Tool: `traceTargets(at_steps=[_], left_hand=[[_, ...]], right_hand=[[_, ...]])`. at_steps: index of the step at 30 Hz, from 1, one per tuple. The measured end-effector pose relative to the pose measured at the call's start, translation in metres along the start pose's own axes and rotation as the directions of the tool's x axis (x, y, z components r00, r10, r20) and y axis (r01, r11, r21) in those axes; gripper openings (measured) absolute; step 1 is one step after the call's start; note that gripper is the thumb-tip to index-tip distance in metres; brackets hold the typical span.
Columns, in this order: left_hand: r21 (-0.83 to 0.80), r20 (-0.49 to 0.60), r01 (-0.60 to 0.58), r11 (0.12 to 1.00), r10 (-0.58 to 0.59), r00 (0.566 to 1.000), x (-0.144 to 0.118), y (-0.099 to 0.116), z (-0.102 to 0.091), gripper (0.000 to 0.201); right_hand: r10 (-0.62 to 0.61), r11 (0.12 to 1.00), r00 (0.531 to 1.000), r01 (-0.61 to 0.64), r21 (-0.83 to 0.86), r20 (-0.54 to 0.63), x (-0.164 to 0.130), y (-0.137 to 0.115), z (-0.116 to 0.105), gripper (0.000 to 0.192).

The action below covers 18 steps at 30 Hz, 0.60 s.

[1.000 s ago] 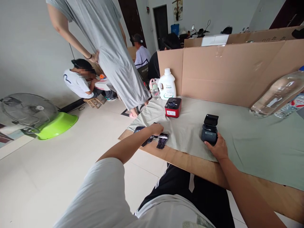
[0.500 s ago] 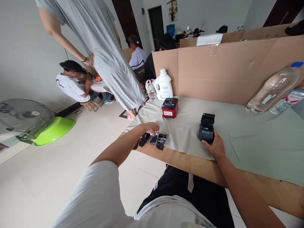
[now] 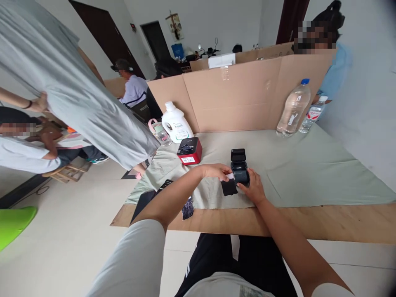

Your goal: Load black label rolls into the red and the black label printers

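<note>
A small dark portable printer [image 3: 241,176] sits on the cloth with its lid [image 3: 238,155] flipped up. My right hand [image 3: 254,187] curls around its lower right corner, thumb at the front edge. Close to its left side, my left hand [image 3: 220,172] pinches a small paper roll [image 3: 229,187]; its end is white and a black strip hangs down toward me. Beneath my left forearm lie a crinkled dark strip [image 3: 187,208] and other flat black items [image 3: 144,203], partly hidden by the arm.
A red and black box-shaped device [image 3: 189,151], a white jug [image 3: 177,123] and a pink-handled cup [image 3: 160,133] stand at the back left. Cardboard [image 3: 235,99] walls the far edge. Two bottles [image 3: 293,109] stand back right. Other people are around the table.
My left hand has moved right from the dark items to the printer, bringing the paper roll along. My right hand stays on the printer. The camera view has turned right.
</note>
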<state>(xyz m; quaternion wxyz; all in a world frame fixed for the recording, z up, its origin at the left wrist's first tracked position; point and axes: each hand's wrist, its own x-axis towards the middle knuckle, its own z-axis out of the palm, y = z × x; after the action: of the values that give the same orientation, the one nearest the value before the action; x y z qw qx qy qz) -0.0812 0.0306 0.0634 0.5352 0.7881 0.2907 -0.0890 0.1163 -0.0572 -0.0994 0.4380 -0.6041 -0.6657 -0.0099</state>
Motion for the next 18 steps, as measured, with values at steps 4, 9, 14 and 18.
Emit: traceTargets(at_steps=[4,9,14,18], left_hand=[[0.233,-0.192,0.037,0.972,0.008,0.981,0.051,0.012,0.002,0.026],[0.498,-0.395,0.224,0.837,-0.01,0.919,0.084,0.013,-0.004,0.033],[0.604,-0.43,0.345,0.718,-0.07,0.9,0.099,0.009,-0.002,0.033],[0.62,-0.454,0.362,0.696,-0.058,0.889,0.105,0.005,0.004,0.034]], right_hand=[[-0.098,0.995,0.995,0.099,0.028,-0.034,0.001,-0.005,-0.01,0.071],[-0.086,0.996,0.994,0.086,-0.005,-0.061,0.001,-0.006,-0.011,0.031],[-0.049,0.999,0.999,0.049,-0.009,-0.02,0.003,-0.006,-0.009,0.025],[-0.049,0.998,0.999,0.049,-0.03,-0.021,0.005,-0.01,-0.011,0.028]])
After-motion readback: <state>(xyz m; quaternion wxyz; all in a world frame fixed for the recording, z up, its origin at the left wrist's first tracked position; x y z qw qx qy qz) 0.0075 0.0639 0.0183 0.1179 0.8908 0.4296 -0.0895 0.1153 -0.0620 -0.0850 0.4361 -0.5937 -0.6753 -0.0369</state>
